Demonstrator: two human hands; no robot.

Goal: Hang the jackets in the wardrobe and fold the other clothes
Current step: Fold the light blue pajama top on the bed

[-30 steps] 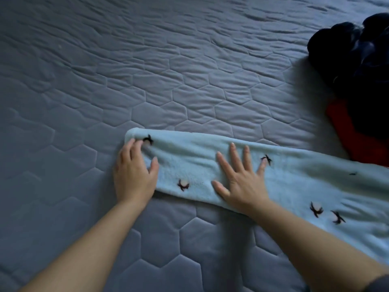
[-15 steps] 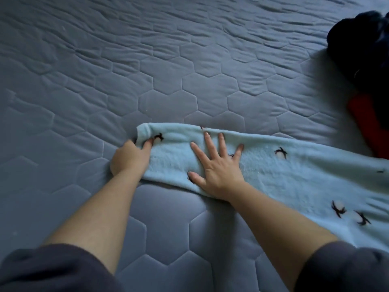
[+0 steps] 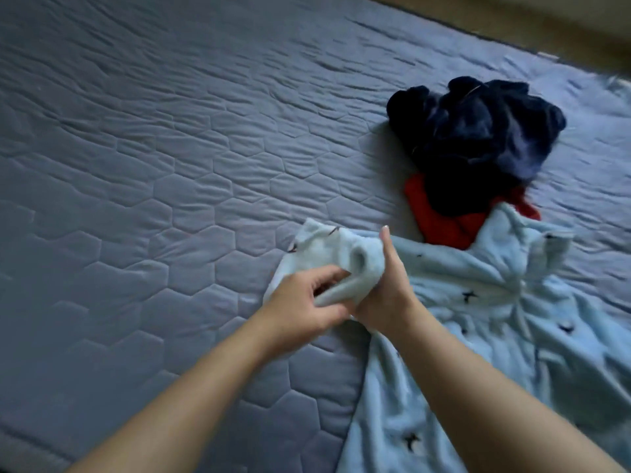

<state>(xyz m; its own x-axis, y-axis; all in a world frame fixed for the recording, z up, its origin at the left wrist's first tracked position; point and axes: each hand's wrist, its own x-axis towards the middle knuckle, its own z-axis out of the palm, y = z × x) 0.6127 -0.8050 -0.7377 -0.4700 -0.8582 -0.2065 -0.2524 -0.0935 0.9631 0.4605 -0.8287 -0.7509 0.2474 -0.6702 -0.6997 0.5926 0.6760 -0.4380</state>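
Light-blue garment [image 3: 478,319]: sleeve end bunched; left hand [image 3: 300,303], right hand [image 3: 384,291] both grip it, fingers curled.

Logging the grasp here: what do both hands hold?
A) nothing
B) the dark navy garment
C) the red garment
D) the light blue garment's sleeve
D: the left hand and the right hand both grip the bunched sleeve of the light blue garment, while the dark navy garment and the red garment lie untouched beyond it.
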